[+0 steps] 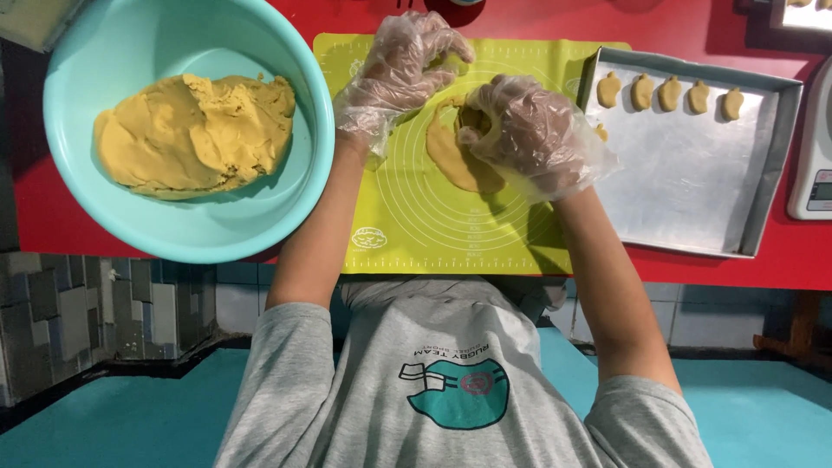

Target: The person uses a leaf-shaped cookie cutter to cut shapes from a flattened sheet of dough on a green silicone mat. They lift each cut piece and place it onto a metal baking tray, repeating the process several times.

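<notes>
The head camera looks down on a red surface [711, 269] with a yellow-green baking mat [451, 234] in the middle. Both hands wear thin clear plastic gloves. The left hand [400, 69] is curled over the far part of the mat, its fingers bent around a small bit of yellow dough that is mostly hidden under them. The right hand [529, 130] is curled too, fingers pinching at the edge of a flat sheet of dough [455, 160] that lies on the mat just below and between the two hands; what exactly sits inside the fingers cannot be made out.

To the left, overlapping the edge of the surface, stands a large turquoise bowl [286, 208] holding a big lump of the same yellow dough [195, 134], piled toward its left side.

To the right of the mat lies a rectangular metal baking tray [693, 191]. Along its far edge sits a row of five small shaped dough pieces [669, 94], and one more piece peeks out beside the right glove. Beyond the tray, at the picture's right edge, is part of a white kitchen scale [815, 156].
</notes>
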